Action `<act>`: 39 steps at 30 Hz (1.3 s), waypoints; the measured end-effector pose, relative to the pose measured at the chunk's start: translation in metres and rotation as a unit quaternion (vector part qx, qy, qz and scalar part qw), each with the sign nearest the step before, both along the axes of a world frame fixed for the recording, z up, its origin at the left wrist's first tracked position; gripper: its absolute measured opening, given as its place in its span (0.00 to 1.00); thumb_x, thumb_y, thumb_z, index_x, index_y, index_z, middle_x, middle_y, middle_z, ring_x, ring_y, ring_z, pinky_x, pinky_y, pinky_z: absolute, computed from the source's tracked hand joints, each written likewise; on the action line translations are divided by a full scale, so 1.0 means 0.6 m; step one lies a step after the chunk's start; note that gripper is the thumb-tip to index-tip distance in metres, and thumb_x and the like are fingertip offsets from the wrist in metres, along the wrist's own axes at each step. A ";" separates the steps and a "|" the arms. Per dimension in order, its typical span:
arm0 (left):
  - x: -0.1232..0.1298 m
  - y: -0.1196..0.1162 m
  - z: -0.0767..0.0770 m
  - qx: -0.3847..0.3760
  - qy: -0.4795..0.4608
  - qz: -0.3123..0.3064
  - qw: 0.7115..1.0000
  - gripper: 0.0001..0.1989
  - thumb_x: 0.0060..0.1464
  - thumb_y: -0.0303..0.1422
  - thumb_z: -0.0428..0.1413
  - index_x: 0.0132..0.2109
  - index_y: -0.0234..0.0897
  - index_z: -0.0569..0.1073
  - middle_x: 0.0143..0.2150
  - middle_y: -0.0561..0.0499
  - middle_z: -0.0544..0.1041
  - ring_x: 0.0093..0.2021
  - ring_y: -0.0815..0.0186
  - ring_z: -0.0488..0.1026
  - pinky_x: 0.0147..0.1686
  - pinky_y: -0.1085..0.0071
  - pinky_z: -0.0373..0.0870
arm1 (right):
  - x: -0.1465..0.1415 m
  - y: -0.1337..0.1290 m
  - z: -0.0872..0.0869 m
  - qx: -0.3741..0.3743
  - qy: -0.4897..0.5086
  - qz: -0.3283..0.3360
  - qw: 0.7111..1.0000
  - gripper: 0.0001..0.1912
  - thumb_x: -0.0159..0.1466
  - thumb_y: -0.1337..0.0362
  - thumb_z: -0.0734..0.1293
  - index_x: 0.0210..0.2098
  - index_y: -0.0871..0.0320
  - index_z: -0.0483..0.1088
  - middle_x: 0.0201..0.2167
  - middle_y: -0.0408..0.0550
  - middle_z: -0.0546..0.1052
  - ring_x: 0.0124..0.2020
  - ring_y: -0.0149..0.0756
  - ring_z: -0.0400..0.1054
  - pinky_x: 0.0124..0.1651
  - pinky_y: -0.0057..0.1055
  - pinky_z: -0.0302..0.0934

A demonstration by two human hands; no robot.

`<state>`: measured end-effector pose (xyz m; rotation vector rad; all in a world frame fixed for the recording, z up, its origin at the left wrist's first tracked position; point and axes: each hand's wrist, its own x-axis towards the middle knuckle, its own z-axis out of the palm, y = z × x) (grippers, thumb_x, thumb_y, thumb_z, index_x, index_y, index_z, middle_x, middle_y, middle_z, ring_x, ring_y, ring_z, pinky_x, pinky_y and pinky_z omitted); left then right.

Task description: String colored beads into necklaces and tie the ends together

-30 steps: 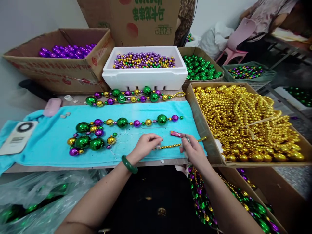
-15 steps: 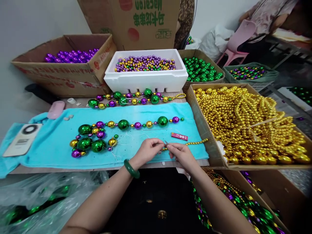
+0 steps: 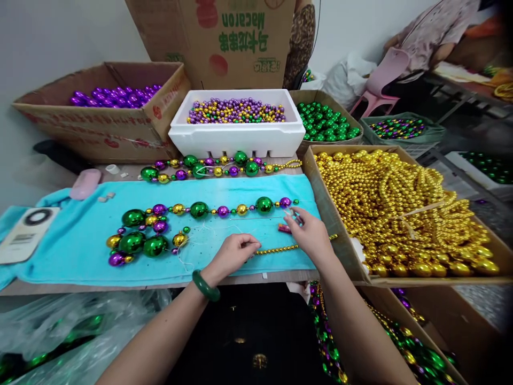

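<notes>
My left hand (image 3: 235, 253), a green bangle on its wrist, pinches the near end of a thin gold bead strand (image 3: 276, 249). The strand runs right across the turquoise towel (image 3: 224, 187), passing under my right hand (image 3: 309, 232). My right hand's fingers are curled, fingertips close to the right end of a large bead string (image 3: 222, 212) of green, purple and gold beads. Something small and whitish shows at those fingertips; I cannot make it out. Partly behind the right hand lies a small dark red packet (image 3: 284, 228). White thread (image 3: 185, 262) lies loose near the coiled beads.
Behind the towel lies another bead string (image 3: 233, 171), before a white foam box (image 3: 236, 133) of small beads. Cartons hold purple beads (image 3: 116, 96), green beads (image 3: 326, 120) and gold strands (image 3: 377, 198). A phone-like slab (image 3: 28, 235) is at left. A person (image 3: 433, 32) sits back right.
My right hand has left my left hand, moving up and right to the end of the large bead string. My left hand has shifted slightly left, keeping its pinch. The view has tilted slightly.
</notes>
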<state>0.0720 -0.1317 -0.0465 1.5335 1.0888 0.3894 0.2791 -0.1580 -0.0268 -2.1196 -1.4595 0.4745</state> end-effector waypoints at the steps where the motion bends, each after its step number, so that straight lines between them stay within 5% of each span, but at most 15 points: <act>1: -0.002 0.000 0.001 -0.001 0.000 -0.001 1.000 0.13 0.50 0.41 0.53 0.32 0.34 0.74 0.23 0.53 0.71 0.24 0.70 0.66 0.25 0.75 0.62 | 0.005 0.004 0.003 0.023 0.009 -0.024 0.999 0.28 0.59 0.51 0.62 0.55 0.58 0.66 0.36 0.52 0.77 0.35 0.42 0.70 0.37 0.34 0.60; 6: -0.012 0.002 0.004 -0.009 -0.005 0.004 1.000 0.14 0.50 0.41 0.53 0.32 0.33 0.74 0.24 0.52 0.71 0.25 0.70 0.66 0.26 0.75 0.63 | 0.062 -0.002 0.003 0.181 0.059 -0.203 0.960 0.47 0.58 0.49 0.62 0.66 0.64 0.38 0.40 0.56 0.74 0.35 0.41 0.69 0.38 0.36 0.61; 8: -0.013 0.002 0.003 -0.015 -0.012 0.003 1.000 0.13 0.50 0.41 0.53 0.31 0.33 0.74 0.24 0.52 0.71 0.25 0.70 0.67 0.26 0.75 0.63 | 0.082 -0.010 0.000 0.167 0.062 -0.218 0.960 0.42 0.58 0.49 0.62 0.65 0.64 0.46 0.41 0.57 0.73 0.36 0.41 0.68 0.39 0.36 0.61; 11: -0.010 0.002 0.003 -0.014 -0.012 -0.005 1.000 0.13 0.50 0.41 0.53 0.32 0.34 0.74 0.23 0.53 0.71 0.24 0.70 0.66 0.25 0.75 0.62 | 0.082 -0.016 -0.005 0.080 0.064 -0.124 0.987 0.30 0.57 0.49 0.62 0.53 0.62 0.66 0.39 0.55 0.75 0.36 0.42 0.68 0.40 0.35 0.60; 17: -0.001 -0.001 0.011 -0.013 -0.020 -0.031 0.999 0.13 0.51 0.40 0.53 0.31 0.34 0.74 0.23 0.53 0.70 0.24 0.71 0.64 0.25 0.75 0.60 | -0.010 0.004 -0.023 -0.071 -0.028 0.073 0.994 0.17 0.60 0.55 0.62 0.43 0.57 0.73 0.36 0.51 0.76 0.37 0.39 0.68 0.38 0.29 0.58; 21: -0.004 -0.004 0.018 -0.007 -0.019 -0.032 0.999 0.13 0.51 0.40 0.53 0.31 0.34 0.74 0.23 0.53 0.69 0.24 0.70 0.64 0.25 0.75 0.59 | -0.020 0.039 -0.034 -0.066 -0.089 -0.016 0.994 0.18 0.63 0.56 0.58 0.42 0.60 0.72 0.43 0.58 0.72 0.48 0.45 0.64 0.45 0.34 0.57; 24: -0.006 -0.007 0.022 -0.007 -0.025 -0.035 0.999 0.13 0.52 0.40 0.52 0.30 0.33 0.74 0.23 0.53 0.69 0.25 0.70 0.64 0.26 0.75 0.60 | 0.005 0.070 -0.042 -0.096 -0.111 -0.099 0.984 0.17 0.63 0.58 0.58 0.42 0.61 0.72 0.43 0.60 0.73 0.46 0.45 0.66 0.44 0.35 0.58; 30: -0.008 -0.005 0.028 0.007 -0.025 -0.022 0.999 0.13 0.51 0.40 0.53 0.31 0.34 0.75 0.24 0.52 0.71 0.26 0.70 0.65 0.27 0.74 0.62 | 0.030 0.106 -0.057 -0.128 -0.080 -0.115 0.982 0.15 0.59 0.63 0.59 0.38 0.61 0.75 0.39 0.59 0.76 0.40 0.44 0.70 0.38 0.32 0.59; 34: -0.019 0.004 0.028 0.042 -0.029 0.013 0.999 0.12 0.50 0.40 0.54 0.31 0.35 0.76 0.27 0.51 0.74 0.28 0.69 0.67 0.28 0.75 0.63 | 0.042 0.080 -0.029 -0.110 -0.065 -0.108 0.986 0.14 0.58 0.63 0.59 0.35 0.58 0.75 0.34 0.54 0.78 0.37 0.42 0.70 0.35 0.31 0.58; 39: -0.031 0.019 0.028 0.033 -0.056 0.078 0.995 0.12 0.48 0.40 0.57 0.32 0.34 0.76 0.27 0.51 0.74 0.28 0.69 0.68 0.28 0.74 0.65 | 0.089 -0.036 0.046 -0.002 0.004 -0.021 1.000 0.12 0.55 0.58 0.62 0.29 0.59 0.73 0.28 0.48 0.76 0.29 0.37 0.68 0.33 0.31 0.58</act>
